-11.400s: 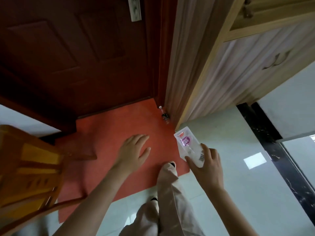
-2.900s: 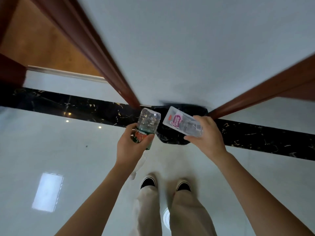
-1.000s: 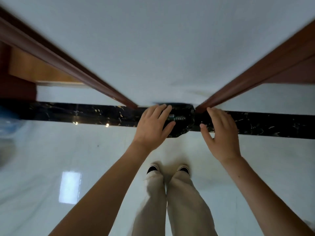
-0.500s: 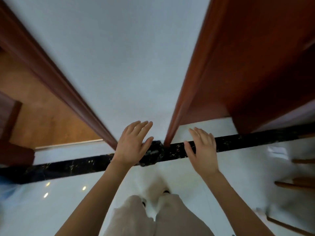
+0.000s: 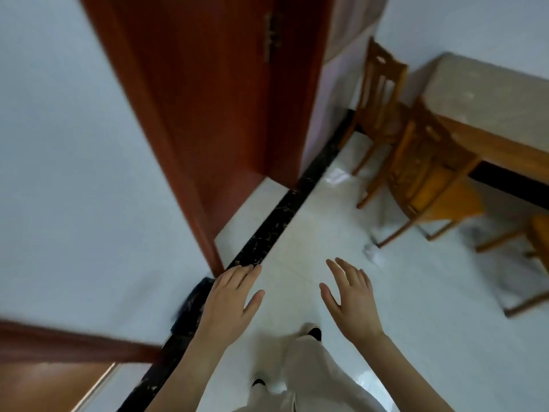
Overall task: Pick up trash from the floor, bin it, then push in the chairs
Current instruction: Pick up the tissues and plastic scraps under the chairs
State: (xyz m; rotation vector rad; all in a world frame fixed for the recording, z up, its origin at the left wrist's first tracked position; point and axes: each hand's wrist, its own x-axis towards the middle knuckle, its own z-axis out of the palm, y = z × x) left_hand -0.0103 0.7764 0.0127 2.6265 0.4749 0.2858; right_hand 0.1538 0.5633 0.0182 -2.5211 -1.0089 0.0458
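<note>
My left hand (image 5: 230,303) and my right hand (image 5: 350,300) hover empty over the white floor, fingers straight and spread. The black bin (image 5: 193,304) sits by the wall at my left, partly hidden behind my left hand. A small white scrap of trash (image 5: 373,253) lies on the floor beside a chair leg, ahead and right of my right hand. Wooden chairs stand at the right: one (image 5: 424,179) pulled out from the table (image 5: 487,120), another (image 5: 377,93) farther back, and a third (image 5: 534,251) cut off by the right edge.
A red-brown door frame (image 5: 190,114) rises ahead on the left. A black marble strip (image 5: 267,233) runs across the floor from the bin toward the far wall. My legs and shoes (image 5: 315,333) are below. Another pale patch (image 5: 335,176) lies on the floor near the far chair, too blurred to identify.
The view has swung right since half a second ago, from the bin toward the table and chairs. Both hands stay empty and spread; the bottle and pouch held 2.9 seconds ago are gone.
</note>
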